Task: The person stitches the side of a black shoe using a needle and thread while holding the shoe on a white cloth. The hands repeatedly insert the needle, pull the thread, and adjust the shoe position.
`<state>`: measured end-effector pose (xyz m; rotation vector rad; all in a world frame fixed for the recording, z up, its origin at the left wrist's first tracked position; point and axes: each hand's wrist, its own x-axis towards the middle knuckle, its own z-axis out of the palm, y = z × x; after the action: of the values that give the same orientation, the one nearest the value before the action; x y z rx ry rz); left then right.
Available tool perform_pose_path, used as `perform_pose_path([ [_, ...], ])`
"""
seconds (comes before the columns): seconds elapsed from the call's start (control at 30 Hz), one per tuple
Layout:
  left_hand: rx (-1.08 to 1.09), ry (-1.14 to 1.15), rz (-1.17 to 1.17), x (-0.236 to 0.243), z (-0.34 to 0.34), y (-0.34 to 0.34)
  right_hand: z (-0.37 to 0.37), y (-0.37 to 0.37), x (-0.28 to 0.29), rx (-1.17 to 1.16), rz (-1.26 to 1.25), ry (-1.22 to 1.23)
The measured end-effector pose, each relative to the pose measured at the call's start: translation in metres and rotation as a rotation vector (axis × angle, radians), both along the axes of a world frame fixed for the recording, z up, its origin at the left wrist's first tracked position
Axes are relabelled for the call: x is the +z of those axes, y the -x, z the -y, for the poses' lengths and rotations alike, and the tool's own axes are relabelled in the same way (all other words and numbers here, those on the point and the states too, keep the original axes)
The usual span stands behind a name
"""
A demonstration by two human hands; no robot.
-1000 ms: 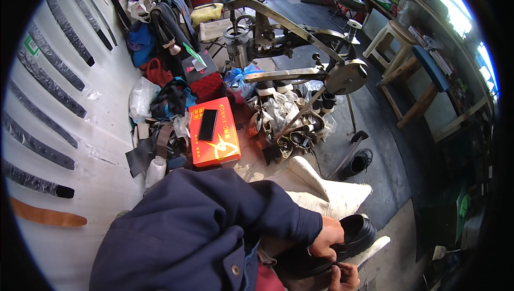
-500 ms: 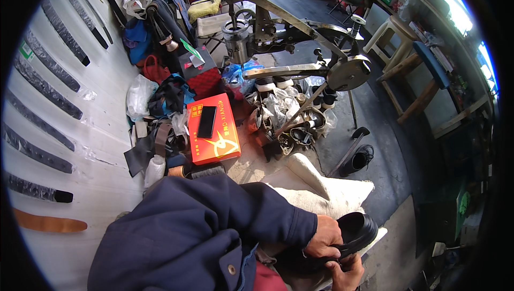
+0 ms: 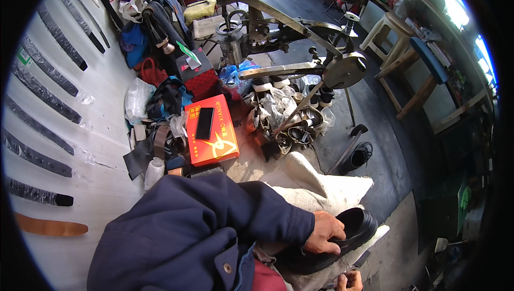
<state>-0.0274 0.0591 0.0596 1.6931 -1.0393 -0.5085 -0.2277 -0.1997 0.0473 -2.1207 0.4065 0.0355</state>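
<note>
My left hand (image 3: 326, 233), coming from the dark blue sleeve, is closed on a black shoe (image 3: 360, 221) at the lower right, thumb and fingers at the shoe's opening. The shoe lies on a cream cloth (image 3: 337, 186) over my lap. My right hand (image 3: 349, 281) is at the bottom edge, closed around what looks like a small knife, its grey blade (image 3: 360, 259) pointing up to the right just below the shoe. The handle is mostly hidden by my fingers.
Ahead stands an old metal sewing machine (image 3: 342, 71) over bagged shoes (image 3: 278, 109). A red box (image 3: 219, 152) carrying a black phone (image 3: 204, 122) is left of centre. Strips hang on the white left wall (image 3: 48, 104); a lone shoe (image 3: 357, 158) and wooden stools (image 3: 428, 63) are at right.
My right hand has moved down from the shoe, and the blade now shows beside it. My left hand still grips the shoe.
</note>
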Motion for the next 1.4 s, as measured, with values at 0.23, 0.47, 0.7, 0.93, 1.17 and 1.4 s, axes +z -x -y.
perform_pose_path([
  [0.23,0.023,-0.12,0.025,-0.003,0.016,0.003,-0.048,-0.012,0.021,-0.126,0.128,-1.264],
  [0.47,-0.054,-0.313,0.005,0.011,0.018,-0.005,-0.044,-0.003,0.011,-0.413,0.425,-1.485],
  [0.7,0.007,-0.439,0.17,0.015,0.039,0.002,-0.054,0.019,0.005,-0.122,0.23,-0.6],
  [0.93,0.004,-0.408,0.063,0.011,0.052,0.002,-0.073,0.022,-0.037,-0.384,0.411,-0.882],
  [1.17,-0.014,-0.535,0.072,0.017,0.054,-0.004,-0.072,0.013,-0.031,-0.438,0.462,-1.029],
  [1.4,-0.138,-0.263,0.244,0.021,0.032,-0.017,-0.056,-0.017,0.014,-0.231,0.2,-0.091],
])
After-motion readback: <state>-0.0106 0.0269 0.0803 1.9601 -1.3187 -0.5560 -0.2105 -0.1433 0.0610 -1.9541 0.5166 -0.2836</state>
